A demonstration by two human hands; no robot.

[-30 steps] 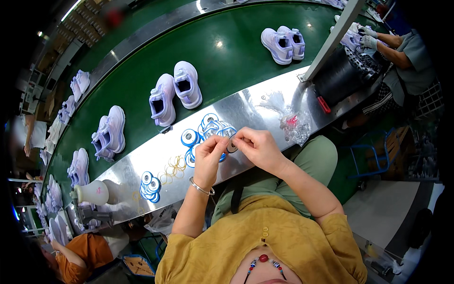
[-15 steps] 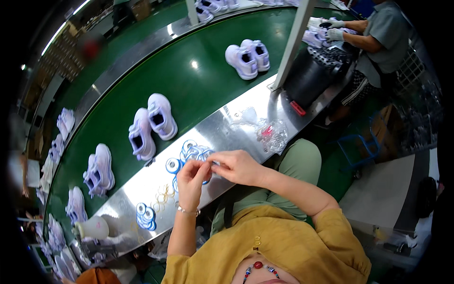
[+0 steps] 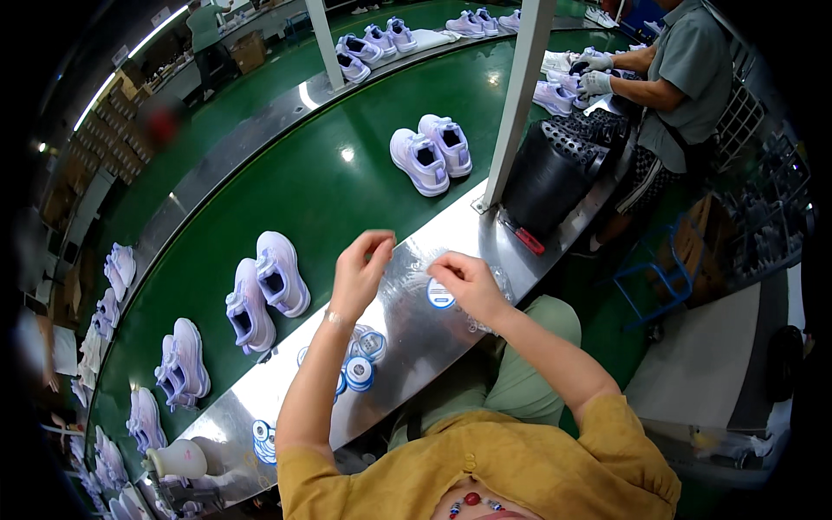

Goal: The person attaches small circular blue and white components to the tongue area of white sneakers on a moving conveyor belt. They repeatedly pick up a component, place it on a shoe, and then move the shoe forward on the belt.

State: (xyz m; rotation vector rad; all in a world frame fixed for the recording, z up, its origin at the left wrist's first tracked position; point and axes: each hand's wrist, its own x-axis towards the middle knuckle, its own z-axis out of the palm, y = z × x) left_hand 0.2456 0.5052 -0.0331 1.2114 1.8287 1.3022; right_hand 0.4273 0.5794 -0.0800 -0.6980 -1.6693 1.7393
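My right hand [image 3: 470, 284] pinches a round white tag with a blue rim [image 3: 440, 295] by its upper edge; the tag hangs above the metal ledge [image 3: 407, 325]. To its left, my left hand [image 3: 358, 270] is raised near the ledge's far edge with fingers curled together; whatever they may hold is too small to make out. Below my left wrist lies a pile of round blue-and-white tags [image 3: 360, 371], partly covered by my left forearm. A smaller stack of such tags [image 3: 263, 440] lies farther left. Clear plastic [image 3: 498, 282] lies behind my right hand.
Pairs of pale lilac sneakers [image 3: 267, 290] stand along the green conveyor [image 3: 347, 186] beyond the ledge. A white post [image 3: 518, 113], black roll [image 3: 555, 178] and red-handled tool [image 3: 529, 241] are on the right. A gloved co-worker [image 3: 685, 87] handles shoes there. A white container [image 3: 184, 458] stands at left.
My hands, formerly together over the tag pile, have moved apart and farther forward. A tag now shows plainly in my right hand. The whole view has shifted.
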